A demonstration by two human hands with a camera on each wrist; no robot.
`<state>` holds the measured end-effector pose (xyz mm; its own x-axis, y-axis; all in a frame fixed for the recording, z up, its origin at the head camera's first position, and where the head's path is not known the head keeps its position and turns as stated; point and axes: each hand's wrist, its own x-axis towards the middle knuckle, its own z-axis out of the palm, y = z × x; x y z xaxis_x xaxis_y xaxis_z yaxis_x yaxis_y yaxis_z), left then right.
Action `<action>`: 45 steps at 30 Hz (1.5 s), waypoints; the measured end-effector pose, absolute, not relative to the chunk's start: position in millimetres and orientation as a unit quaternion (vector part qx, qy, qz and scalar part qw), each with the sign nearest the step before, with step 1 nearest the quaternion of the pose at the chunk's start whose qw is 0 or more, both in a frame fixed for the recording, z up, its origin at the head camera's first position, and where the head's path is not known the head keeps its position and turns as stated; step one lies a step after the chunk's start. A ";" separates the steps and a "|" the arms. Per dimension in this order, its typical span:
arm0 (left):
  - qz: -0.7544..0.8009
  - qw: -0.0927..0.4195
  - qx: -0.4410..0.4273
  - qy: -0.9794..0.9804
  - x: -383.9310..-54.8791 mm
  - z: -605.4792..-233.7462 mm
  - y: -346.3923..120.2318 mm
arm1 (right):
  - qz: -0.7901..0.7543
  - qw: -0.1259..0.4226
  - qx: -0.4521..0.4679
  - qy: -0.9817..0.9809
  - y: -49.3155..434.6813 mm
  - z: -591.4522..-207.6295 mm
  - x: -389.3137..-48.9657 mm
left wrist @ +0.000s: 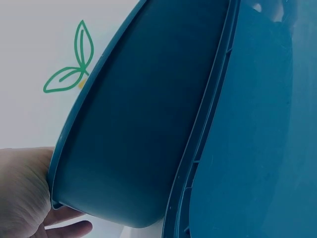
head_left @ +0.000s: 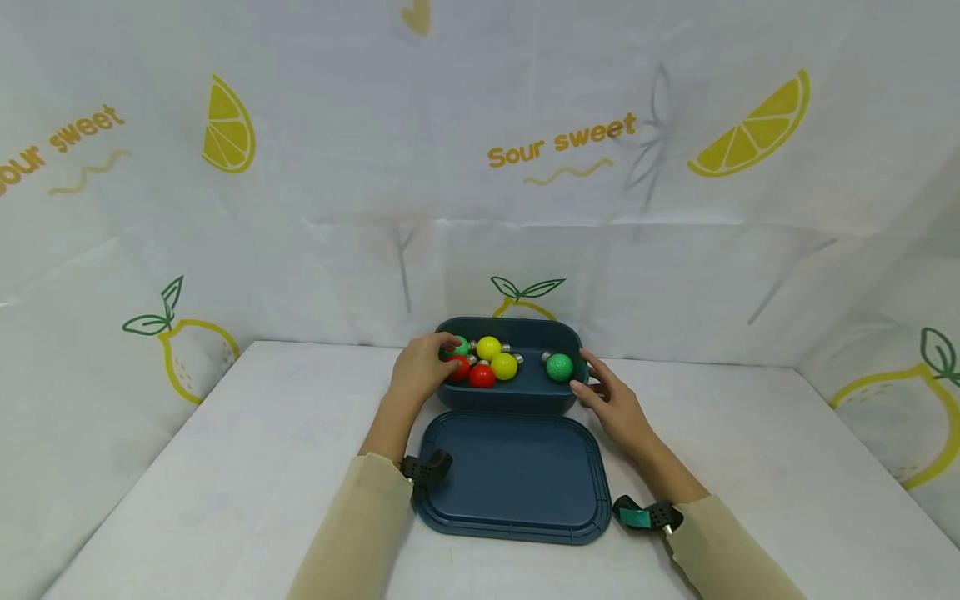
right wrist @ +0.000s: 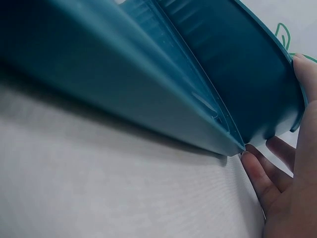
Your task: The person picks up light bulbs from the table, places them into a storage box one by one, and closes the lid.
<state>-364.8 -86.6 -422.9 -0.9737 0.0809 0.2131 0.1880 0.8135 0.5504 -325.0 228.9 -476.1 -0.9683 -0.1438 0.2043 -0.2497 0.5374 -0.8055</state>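
Note:
A dark blue box (head_left: 507,400) holds several small light bulbs with silvery screw bases. Two yellow bulbs (head_left: 504,366) and two red bulbs (head_left: 482,377) cluster at its left; one green bulb (head_left: 559,367) lies alone at the right. My left hand (head_left: 422,364) reaches over the left rim, thumb and index finger beside another green bulb (head_left: 461,347) and a red one. In the left wrist view its lower fingers (left wrist: 74,229) show outside the wall; what the fingertips touch is hidden. At the right end my right hand (head_left: 617,408) holds the box, thumb near the rim, fingers against the outside.
Directly in front of the box lies its dark blue lid (head_left: 513,477), flat on the white-covered table (head_left: 285,483). Behind the box hangs a white sheet (head_left: 337,275) printed with lemons. Both forearms extend past the lid's sides, the left wrist strap (head_left: 427,469) overlapping its edge.

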 end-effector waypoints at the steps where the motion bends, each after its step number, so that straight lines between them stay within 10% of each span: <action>1: -0.298 0.090 -0.071 -0.948 -364.7 -422.8 -86.4 | 0.466 0.057 0.114 -0.875 228.9 -475.9 -324.8; 31: -0.414 0.099 -0.119 -0.897 -365.0 -436.0 -115.3 | 0.472 0.088 0.103 -0.871 236.1 -475.5 -315.6; 45: -0.574 0.012 -0.104 -0.812 -328.8 -462.9 -165.8 | 0.406 0.084 0.117 -0.902 251.3 -474.8 -276.7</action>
<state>-328.8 -165.8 -462.9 -0.9781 0.1543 0.1395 0.1830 0.3189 0.9300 -276.7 251.3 -474.8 -0.9586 -0.1419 0.2467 -0.2787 0.6431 -0.7132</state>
